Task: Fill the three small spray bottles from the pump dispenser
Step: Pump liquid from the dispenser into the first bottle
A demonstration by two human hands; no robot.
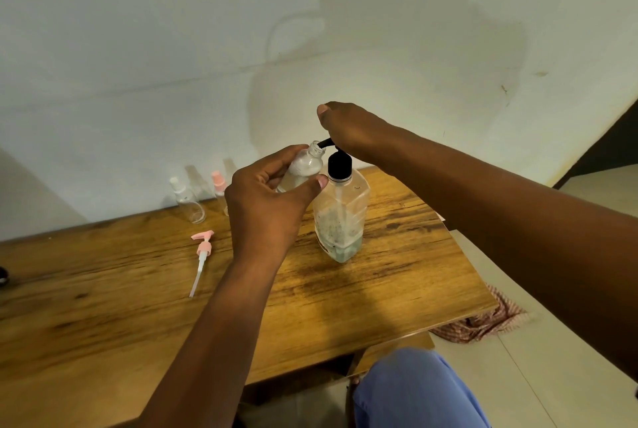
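A clear, square-shouldered plastic pump dispenser [341, 217] with a black collar is standing upright on a wooden table [397, 289] whose glossy top is showing dark, streaked grain. The dispenser's walls are looking cloudy and speckled inside, and a shallow layer of pale liquid is lying at its base around the dip tube. The right hand [348, 129] is resting on the black pump head, its fingers curling down over the top while the slim black spout is projecting leftward from beneath them. The left hand [266, 201] is holding a small, round, transparent spray bottle [303, 167] tilted beside the dispenser's neck, fingers and thumb wrapping its body, with the open threaded mouth sitting just at the spout tip; the bottle's interior is appearing whitish and partly filled. Near the wall, two more small clear bottles are standing: one [188, 201] wearing a white sprayer top, the other [220, 189], partly hidden behind the left hand, wearing a pink top. A loose pink sprayer head [202, 257] with a long white tube is lying flat on the tabletop, apart from the bottles. The wall [172, 48] behind is looking pale and matte. A striped cloth [483, 322] is lying crumpled on the tiled floor beyond the table's right edge.
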